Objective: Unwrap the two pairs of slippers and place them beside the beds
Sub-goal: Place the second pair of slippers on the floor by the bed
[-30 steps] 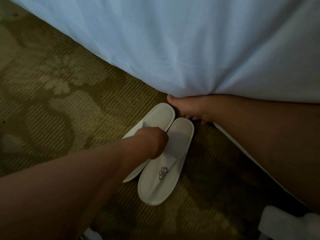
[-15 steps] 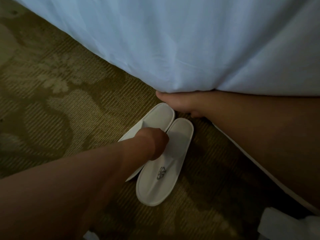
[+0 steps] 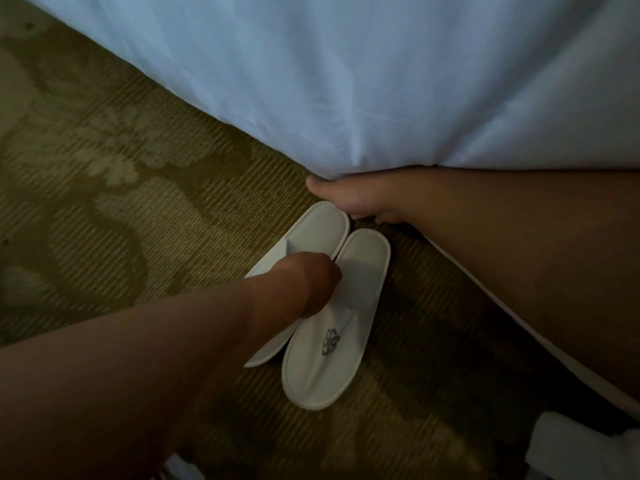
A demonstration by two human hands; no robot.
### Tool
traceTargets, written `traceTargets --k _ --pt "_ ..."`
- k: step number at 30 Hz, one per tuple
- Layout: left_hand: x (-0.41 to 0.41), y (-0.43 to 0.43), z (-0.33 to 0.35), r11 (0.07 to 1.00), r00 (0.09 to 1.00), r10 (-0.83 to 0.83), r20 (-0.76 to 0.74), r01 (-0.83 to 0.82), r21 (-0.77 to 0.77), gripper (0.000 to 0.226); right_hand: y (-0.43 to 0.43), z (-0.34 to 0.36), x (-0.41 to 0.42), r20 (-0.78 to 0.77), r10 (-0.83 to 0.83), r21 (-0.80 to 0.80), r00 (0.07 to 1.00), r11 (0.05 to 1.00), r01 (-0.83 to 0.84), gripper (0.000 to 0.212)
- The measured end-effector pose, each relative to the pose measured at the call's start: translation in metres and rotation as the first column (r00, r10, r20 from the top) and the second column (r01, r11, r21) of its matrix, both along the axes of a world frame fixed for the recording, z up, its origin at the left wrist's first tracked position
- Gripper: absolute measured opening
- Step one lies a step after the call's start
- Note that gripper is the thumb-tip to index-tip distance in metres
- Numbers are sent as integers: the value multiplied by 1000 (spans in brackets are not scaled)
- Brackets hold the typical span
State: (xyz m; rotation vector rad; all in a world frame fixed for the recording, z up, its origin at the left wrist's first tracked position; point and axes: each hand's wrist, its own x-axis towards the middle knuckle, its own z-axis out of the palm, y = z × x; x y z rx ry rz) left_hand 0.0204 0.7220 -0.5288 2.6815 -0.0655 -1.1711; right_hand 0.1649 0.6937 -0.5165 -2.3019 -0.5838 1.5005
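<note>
**Position.** The pair of white flat cloth slippers (image 3: 349,306) is lying unwrapped on the olive patterned carpet (image 3: 145,209), just beside the hanging white fabric bed cover (image 3: 346,81). The two are sitting side by side and touching. Their long axes are running from the person toward the bed, heel ends nearest the hem and toe ends pointing away. The slipper bearing a grey flower emblem (image 3: 330,341) is lying on the right; the other slipper (image 3: 318,226) is partly hiding under the forearm.

**Hands.** The left hand (image 3: 311,282) is resting on the pair at the bands, where the two slippers meet. Its fingers are tucking down out of sight, so a grip cannot be confirmed. The right hand (image 3: 353,202) is holding up the cover's hem, with the cloth creasing toward it. It is sitting just beyond the heel ends, and contact with them is not clear.

**Judgement.** The left hand is the nearer one. Any final nudge would be running along the long axis, toward the bed. This pair is appearing nearly placed.
</note>
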Motion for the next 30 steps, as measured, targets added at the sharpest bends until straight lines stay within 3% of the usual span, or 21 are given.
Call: traceTargets --k 10,15,20,25,30 --pt "2 -1 -7 995 994 84 66 -80 -59 43 -18 0 4 186 77 -43 980 997 -70 87" --pt "6 -3 -10 992 991 120 55 -117 -54 35 -27 -1 3 149 66 -39 987 997 -61 87" --pt "6 -3 -9 999 997 35 63 -33 -30 32 -26 0 2 143 71 -46 987 997 -65 88" --pt "12 -6 -7 999 999 39 -3 -39 -2 47 -27 3 2 161 67 -53 985 997 -59 89" --pt "11 -8 -2 1000 1000 27 -17 -26 14 47 -28 8 -1 165 90 -74 982 994 -79 88"
